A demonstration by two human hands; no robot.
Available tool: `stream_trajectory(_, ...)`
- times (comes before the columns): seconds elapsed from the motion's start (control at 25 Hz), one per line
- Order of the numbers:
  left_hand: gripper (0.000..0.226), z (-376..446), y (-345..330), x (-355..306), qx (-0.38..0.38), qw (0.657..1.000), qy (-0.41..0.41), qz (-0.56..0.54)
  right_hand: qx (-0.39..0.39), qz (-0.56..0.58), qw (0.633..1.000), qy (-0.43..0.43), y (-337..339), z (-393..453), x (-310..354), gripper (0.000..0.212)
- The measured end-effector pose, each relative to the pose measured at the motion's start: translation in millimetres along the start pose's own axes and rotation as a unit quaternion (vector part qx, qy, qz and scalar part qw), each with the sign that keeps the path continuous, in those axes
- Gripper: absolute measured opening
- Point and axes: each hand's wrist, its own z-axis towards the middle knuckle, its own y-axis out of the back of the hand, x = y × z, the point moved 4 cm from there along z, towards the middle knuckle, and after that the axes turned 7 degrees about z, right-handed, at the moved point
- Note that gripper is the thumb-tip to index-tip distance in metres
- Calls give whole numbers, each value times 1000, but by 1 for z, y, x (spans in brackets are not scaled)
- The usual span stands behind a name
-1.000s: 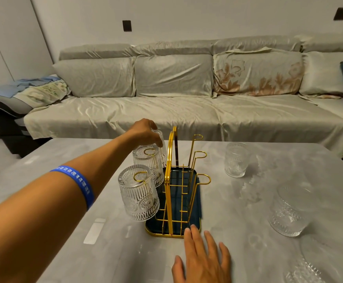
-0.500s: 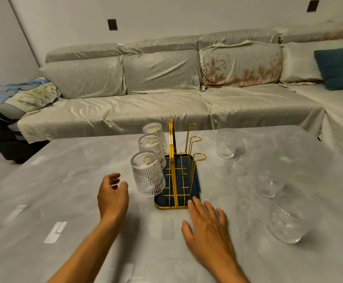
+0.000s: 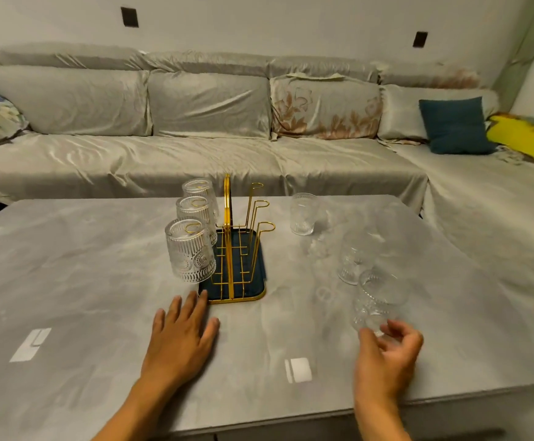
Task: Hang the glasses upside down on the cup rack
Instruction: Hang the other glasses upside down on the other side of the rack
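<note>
Glasses: three hang on the rack (image 3: 232, 249), the nearest glass (image 3: 375, 300) stands by the half-open, empty right hand (image 3: 388, 354), which might knock it over, while the left hand (image 3: 181, 338) lies flat.

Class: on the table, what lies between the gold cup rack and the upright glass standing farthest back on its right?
Nothing: in the head view, only bare grey table separates the cup rack from that glass.

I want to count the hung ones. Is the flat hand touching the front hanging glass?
Apart. The head view shows bare table between the left hand and the front hanging glass.
</note>
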Motion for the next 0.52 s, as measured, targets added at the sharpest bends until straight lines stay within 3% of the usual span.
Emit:
stream_trajectory(0.08,67,-1,1,-1,-5,1000,9,10,6,-48,999,-1,15,26,-1,67)
stream_trajectory(0.2,68,-3,4,-3,-8,1000,16,10,164,-125,978,-36,11,48,-12,91)
stream_trajectory(0.28,68,-3,6,-3,-6,1000,15,7,209,-155,965,-34,4,54,-15,88)
stream_trajectory(0.52,71,-9,2,-2,2,999,34,10,212,-186,958,-49,-7,69,-6,79)
